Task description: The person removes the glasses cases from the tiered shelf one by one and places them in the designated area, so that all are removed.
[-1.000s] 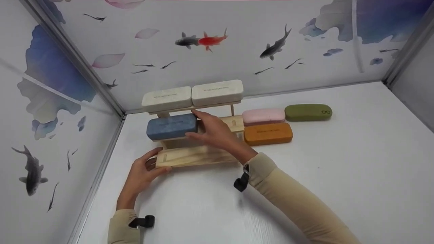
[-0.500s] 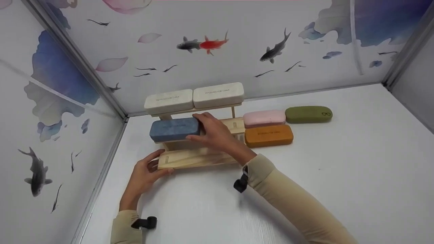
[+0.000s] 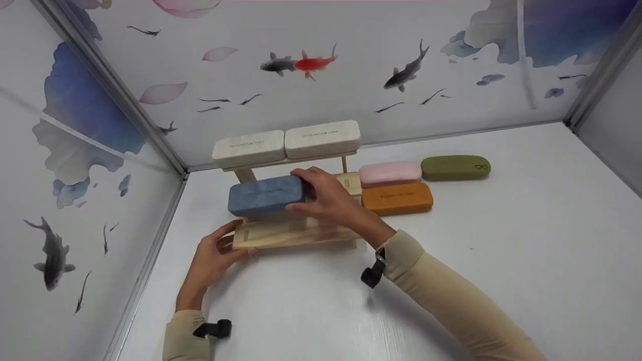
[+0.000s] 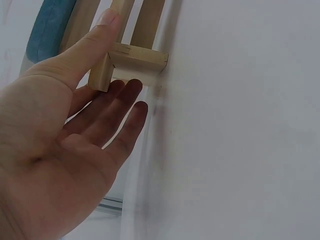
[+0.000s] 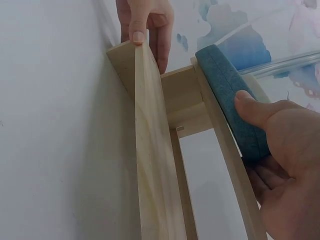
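In the head view my right hand [image 3: 328,198] grips the right end of a blue glasses case [image 3: 266,194], thumb on its front and fingers behind. The case overlaps the middle shelf of a three-tier wooden rack [image 3: 296,234]; in the right wrist view the blue case [image 5: 232,100] is close along the shelf's edge. My left hand [image 3: 213,255] holds the left end of the lowest shelf. Seen from the left wrist, the thumb of the left hand [image 4: 65,125] presses on the wooden board [image 4: 102,72], with the fingers curled on its other side.
Two white glasses cases [image 3: 323,139] sit side by side on the top shelf. Right of the rack, a pink case [image 3: 390,173], an olive case [image 3: 455,168] and an orange case [image 3: 397,198] lie on the white table [image 3: 476,281]. Printed panels [image 3: 351,30] stand behind and at left.
My right hand has drawn the blue glasses case slightly right and toward me from its place on the middle shelf. The left hand keeps its hold on the lowest shelf.
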`<state>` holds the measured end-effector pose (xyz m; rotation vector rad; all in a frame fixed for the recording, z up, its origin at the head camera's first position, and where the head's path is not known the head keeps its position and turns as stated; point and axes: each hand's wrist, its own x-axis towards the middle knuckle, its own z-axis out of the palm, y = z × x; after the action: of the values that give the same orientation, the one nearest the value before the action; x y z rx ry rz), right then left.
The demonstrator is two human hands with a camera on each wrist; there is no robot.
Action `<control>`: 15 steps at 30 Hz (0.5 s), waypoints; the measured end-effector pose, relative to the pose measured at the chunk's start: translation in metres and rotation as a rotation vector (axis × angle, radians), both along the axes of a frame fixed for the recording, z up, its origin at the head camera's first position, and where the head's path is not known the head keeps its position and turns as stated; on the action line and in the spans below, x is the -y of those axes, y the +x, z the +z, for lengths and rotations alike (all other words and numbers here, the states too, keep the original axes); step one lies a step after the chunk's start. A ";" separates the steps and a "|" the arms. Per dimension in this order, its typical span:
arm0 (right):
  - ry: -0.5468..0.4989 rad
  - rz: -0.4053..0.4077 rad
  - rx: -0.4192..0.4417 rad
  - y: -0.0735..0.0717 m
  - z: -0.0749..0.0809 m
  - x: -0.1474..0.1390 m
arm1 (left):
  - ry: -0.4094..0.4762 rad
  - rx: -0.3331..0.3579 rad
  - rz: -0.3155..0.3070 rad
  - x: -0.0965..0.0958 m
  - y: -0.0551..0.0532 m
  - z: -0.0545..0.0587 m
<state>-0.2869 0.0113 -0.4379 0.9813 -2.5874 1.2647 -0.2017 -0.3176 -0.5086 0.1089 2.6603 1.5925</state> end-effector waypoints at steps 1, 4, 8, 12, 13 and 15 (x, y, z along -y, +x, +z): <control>-0.010 0.006 0.002 0.001 0.000 -0.002 | -0.006 0.002 0.003 0.000 0.000 0.000; -0.040 0.024 0.006 0.006 -0.002 -0.010 | -0.010 0.018 0.005 0.000 -0.001 0.002; -0.102 0.045 0.017 0.016 -0.006 -0.023 | 0.001 0.036 0.010 -0.002 0.000 0.004; -0.179 0.083 0.043 0.029 -0.008 -0.036 | 0.008 0.057 0.019 -0.003 0.000 0.004; -0.194 0.093 0.053 0.032 -0.008 -0.039 | 0.011 0.061 0.022 -0.003 0.001 0.005; -0.206 0.102 0.067 0.037 -0.008 -0.045 | 0.016 0.066 0.027 -0.004 0.001 0.004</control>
<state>-0.2495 0.0566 -0.4463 1.0584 -2.4195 1.5782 -0.2004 -0.3139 -0.5041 0.0208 2.6109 1.5961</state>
